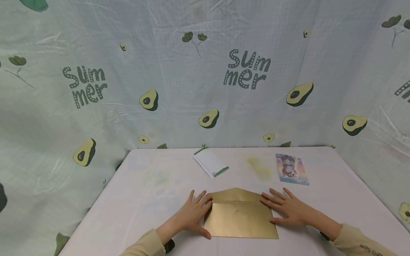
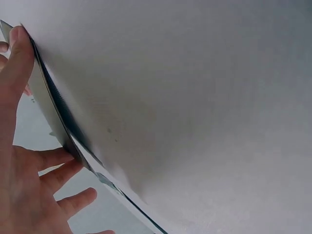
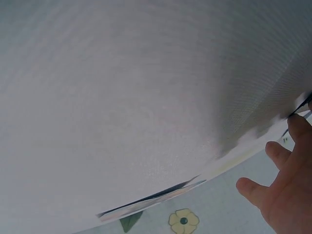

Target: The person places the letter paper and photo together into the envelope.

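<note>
Now we flatten the gold envelope (image 1: 241,217) on the worktop (image 1: 144,199).
Left hand (image 1: 192,215) at nine o'clock, right hand (image 1: 286,209) at three, fingers spread flat, gripping nothing; we press evenly along the flap fold.

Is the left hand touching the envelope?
Touching. Head view: left hand lies flat at the envelope, fingertips over its left edge, thumb against the lower corner.

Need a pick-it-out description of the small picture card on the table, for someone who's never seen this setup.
Start at the white table set against the avocado-print cloth. Toward the back right, beyond the right hand that lies flat on the gold envelope, lies the picture card. It is the only colourful printed piece: the white notepad to its left is plain with a green edge.
</note>
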Tool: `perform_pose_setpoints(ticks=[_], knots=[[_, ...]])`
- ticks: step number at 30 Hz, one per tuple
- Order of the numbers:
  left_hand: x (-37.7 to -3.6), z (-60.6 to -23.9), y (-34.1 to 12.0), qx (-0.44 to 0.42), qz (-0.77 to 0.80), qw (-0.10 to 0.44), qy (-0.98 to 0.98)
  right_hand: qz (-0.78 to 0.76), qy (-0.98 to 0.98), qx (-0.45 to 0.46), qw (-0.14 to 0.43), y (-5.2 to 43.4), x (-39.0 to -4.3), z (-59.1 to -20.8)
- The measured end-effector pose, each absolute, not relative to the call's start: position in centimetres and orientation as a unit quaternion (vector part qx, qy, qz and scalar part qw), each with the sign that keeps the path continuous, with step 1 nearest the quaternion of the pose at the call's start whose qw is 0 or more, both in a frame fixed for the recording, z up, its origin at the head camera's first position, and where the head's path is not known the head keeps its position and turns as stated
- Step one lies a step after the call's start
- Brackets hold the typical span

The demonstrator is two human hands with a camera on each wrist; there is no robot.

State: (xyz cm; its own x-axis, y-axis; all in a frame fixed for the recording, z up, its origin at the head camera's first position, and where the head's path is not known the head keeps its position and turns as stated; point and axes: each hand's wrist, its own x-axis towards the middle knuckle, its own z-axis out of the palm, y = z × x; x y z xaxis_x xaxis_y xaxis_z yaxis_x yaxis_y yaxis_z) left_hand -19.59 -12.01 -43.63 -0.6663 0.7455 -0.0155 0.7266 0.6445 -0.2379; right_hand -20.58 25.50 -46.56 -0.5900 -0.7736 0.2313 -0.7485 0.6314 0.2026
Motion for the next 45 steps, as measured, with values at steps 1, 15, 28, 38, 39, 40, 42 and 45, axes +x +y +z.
perform_pose_setpoints(ticks=[1, 15, 28, 38, 39, 40, 42, 45], knots=[[-19.6, -43.6, -12.1, -0.407, 0.107, 0.043, -0.906, -0.045, -0.889, 0.428, 0.156, 25.5, -20.6, -46.5], [-20.0, -44.2, -12.4, -0.401, 0.132, 0.063, -0.904, -0.004, -0.910, 0.393, 0.134, 26.7, -21.5, -46.1], [-20.2, -44.1, -12.4, -0.392, 0.131, 0.049, -0.909, 0.040, -0.955, 0.275, 0.102, 28.9, -25.1, -44.9], [-20.1, -43.8, -12.2, -0.397, 0.135, 0.050, -0.906, 0.011, -0.970, 0.221, 0.101, 31.6, -29.6, -43.8], [-20.1, -43.8, -12.1, -0.397, 0.138, 0.050, -0.906, 0.004, -0.972, 0.212, 0.098, 31.8, -30.0, -43.8], [-20.1, -43.8, -12.1, -0.397, 0.140, 0.052, -0.906, -0.001, -0.974, 0.206, 0.096, 31.9, -30.5, -43.7], [-20.2, -43.9, -12.0, -0.396, 0.146, 0.053, -0.905, -0.005, -0.977, 0.193, 0.091, 32.1, -31.2, -43.6], [-20.2, -43.9, -11.8, -0.395, 0.154, 0.052, -0.904, -0.026, -0.978, 0.182, 0.096, 32.5, -32.2, -43.5]])
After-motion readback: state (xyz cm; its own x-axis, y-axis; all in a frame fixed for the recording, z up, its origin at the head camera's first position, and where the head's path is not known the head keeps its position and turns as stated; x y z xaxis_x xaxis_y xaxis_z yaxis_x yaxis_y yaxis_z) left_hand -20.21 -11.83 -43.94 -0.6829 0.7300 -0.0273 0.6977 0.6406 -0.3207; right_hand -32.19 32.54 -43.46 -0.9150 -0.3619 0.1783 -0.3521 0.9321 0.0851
